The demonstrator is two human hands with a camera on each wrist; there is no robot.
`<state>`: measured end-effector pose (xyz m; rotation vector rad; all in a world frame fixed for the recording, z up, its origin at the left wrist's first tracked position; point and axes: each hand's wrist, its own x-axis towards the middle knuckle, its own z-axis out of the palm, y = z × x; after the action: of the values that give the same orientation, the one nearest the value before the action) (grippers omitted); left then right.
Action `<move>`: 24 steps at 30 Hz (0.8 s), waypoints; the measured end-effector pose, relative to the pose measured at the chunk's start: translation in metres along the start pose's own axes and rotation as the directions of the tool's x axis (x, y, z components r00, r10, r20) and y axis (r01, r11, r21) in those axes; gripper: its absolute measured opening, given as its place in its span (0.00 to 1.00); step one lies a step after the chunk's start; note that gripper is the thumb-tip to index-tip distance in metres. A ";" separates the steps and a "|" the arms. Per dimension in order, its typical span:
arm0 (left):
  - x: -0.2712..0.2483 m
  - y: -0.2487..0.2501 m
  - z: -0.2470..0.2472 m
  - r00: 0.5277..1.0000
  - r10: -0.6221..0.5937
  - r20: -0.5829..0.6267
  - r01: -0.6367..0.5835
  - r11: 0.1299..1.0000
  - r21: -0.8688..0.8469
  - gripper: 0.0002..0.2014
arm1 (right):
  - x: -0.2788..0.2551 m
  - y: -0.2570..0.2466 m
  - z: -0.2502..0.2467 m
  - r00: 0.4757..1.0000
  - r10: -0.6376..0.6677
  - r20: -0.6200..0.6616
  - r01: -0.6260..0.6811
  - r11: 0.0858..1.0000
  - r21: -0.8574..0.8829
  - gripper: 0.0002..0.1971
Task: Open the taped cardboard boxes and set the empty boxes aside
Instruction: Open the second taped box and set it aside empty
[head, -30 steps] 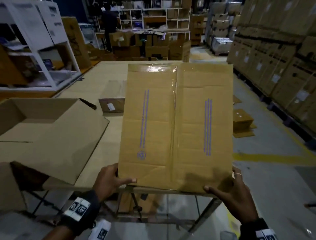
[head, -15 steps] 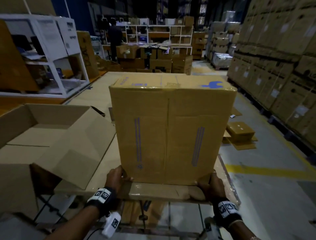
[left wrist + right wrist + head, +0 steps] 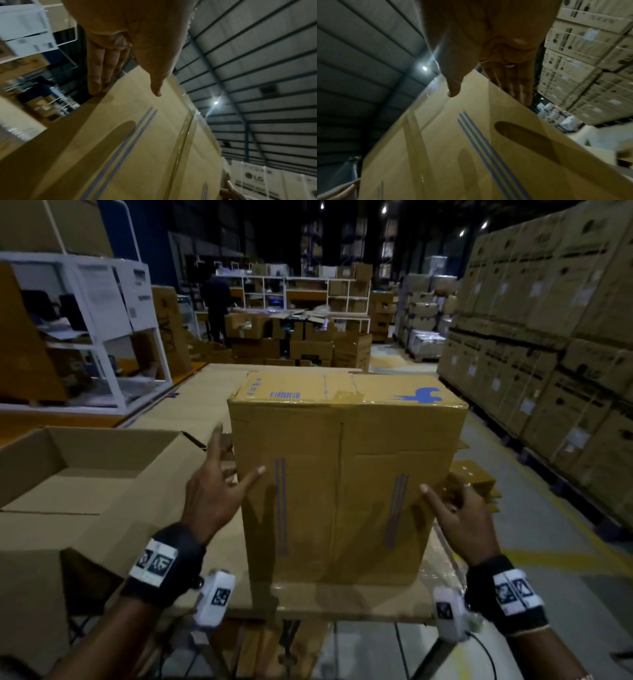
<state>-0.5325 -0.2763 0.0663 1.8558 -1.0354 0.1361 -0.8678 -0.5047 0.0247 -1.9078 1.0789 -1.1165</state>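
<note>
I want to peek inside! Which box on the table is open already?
The wide box left of the left hand: its flaps are folded out. The tall box between both hands has tape across its top.

tan box (blue stripes), black wristbands

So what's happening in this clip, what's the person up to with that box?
A person stands a tall brown cardboard box sealed with clear tape upright on the cardboard-covered table. The left hand and right hand sit open at its two sides, fingers spread, gripping nothing. The tape is not yet cut. An opened empty cardboard box sits to the left.
</note>
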 end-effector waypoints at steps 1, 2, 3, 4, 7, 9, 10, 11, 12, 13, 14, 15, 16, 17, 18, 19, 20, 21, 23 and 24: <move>0.013 0.012 -0.007 0.999 0.028 -0.016 -0.028 0.999 0.018 0.50 | 0.008 -0.017 -0.005 0.999 -0.036 -0.032 0.036 0.999 -0.009 0.39; 0.025 0.024 -0.013 0.999 0.041 -0.015 -0.040 0.999 0.019 0.48 | 0.017 -0.034 -0.010 0.996 -0.064 -0.062 0.062 0.998 -0.024 0.37; 0.037 0.034 -0.017 0.999 0.041 -0.010 -0.040 0.999 0.035 0.47 | 0.024 -0.052 -0.014 0.993 -0.081 -0.084 0.079 0.997 -0.022 0.34; 0.049 0.043 -0.020 0.999 0.044 -0.013 -0.043 0.995 0.085 0.46 | 0.033 -0.065 -0.018 0.991 -0.093 -0.099 0.090 0.995 -0.035 0.31; 0.079 0.065 -0.023 0.999 0.018 -0.027 -0.012 0.976 0.218 0.43 | 0.061 -0.096 -0.025 0.980 -0.125 -0.154 0.099 0.981 -0.164 0.37; 0.094 0.075 -0.020 1.000 -0.029 -0.010 0.030 0.974 0.226 0.42 | 0.080 -0.108 -0.029 0.984 -0.045 -0.173 0.007 0.977 -0.214 0.42; 0.100 0.077 -0.018 0.999 -0.047 0.004 0.044 0.973 0.225 0.40 | 0.088 -0.113 -0.030 0.987 -0.005 -0.162 -0.035 0.969 -0.245 0.42; 0.104 0.078 -0.015 0.998 -0.057 0.019 0.051 0.974 0.221 0.39 | 0.096 -0.114 -0.030 0.990 0.026 -0.136 -0.062 0.962 -0.267 0.42; 0.106 0.076 -0.013 0.998 -0.064 0.030 0.056 0.975 0.215 0.38 | 0.104 -0.114 -0.029 0.993 0.060 -0.104 -0.087 0.957 -0.277 0.43; 0.106 0.075 -0.010 0.997 -0.067 0.037 0.058 0.978 0.202 0.36 | 0.109 -0.114 -0.029 0.993 0.089 -0.078 -0.107 0.957 -0.269 0.45; 0.105 0.073 -0.010 0.997 -0.071 0.039 0.063 0.981 0.182 0.34 | 0.114 -0.112 -0.029 0.992 0.112 -0.060 -0.124 0.960 -0.250 0.49; 0.104 0.072 -0.010 0.997 -0.070 0.037 0.063 0.985 0.160 0.32 | 0.118 -0.109 -0.029 0.991 0.125 -0.049 -0.133 0.966 -0.220 0.54; 0.102 0.071 -0.011 0.998 -0.060 0.033 0.055 0.988 0.142 0.30 | 0.119 -0.106 -0.031 0.991 0.131 -0.040 -0.137 0.971 -0.195 0.59; 0.099 0.071 -0.013 0.999 -0.046 0.027 0.042 0.990 0.132 0.29 | 0.120 -0.102 -0.032 0.991 0.130 -0.032 -0.134 0.974 -0.182 0.62; 0.095 0.071 -0.014 0.999 -0.025 0.020 0.023 0.992 0.127 0.27 | 0.118 -0.099 -0.034 0.993 0.117 -0.032 -0.121 0.976 -0.182 0.63; 0.090 0.072 -0.015 1.000 -0.003 0.011 0.001 0.993 0.122 0.26 | 0.113 -0.097 -0.035 0.994 0.101 -0.032 -0.105 0.978 -0.178 0.63; 0.085 0.072 -0.017 1.000 0.021 -0.001 -0.021 0.994 0.107 0.25 | 0.110 -0.093 -0.038 0.995 0.087 -0.042 -0.093 0.981 -0.170 0.62; 0.080 0.072 -0.018 0.999 0.045 -0.015 -0.044 0.995 0.090 0.25 | 0.104 -0.091 -0.040 0.995 0.079 -0.065 -0.089 0.984 -0.156 0.60; 0.073 0.067 -0.022 0.994 0.099 -0.044 -0.096 0.994 0.059 0.26 | 0.091 -0.089 -0.044 0.994 0.069 -0.090 -0.082 0.987 -0.141 0.53; 0.070 0.063 -0.023 0.991 0.123 -0.053 -0.121 0.992 0.038 0.25 | 0.085 -0.089 -0.045 0.994 0.053 -0.094 -0.066 0.988 -0.141 0.49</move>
<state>-0.5250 -0.3107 0.1572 1.8096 -1.1143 0.2773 -0.8549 -0.5478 0.1480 -1.9374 1.2895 -1.1268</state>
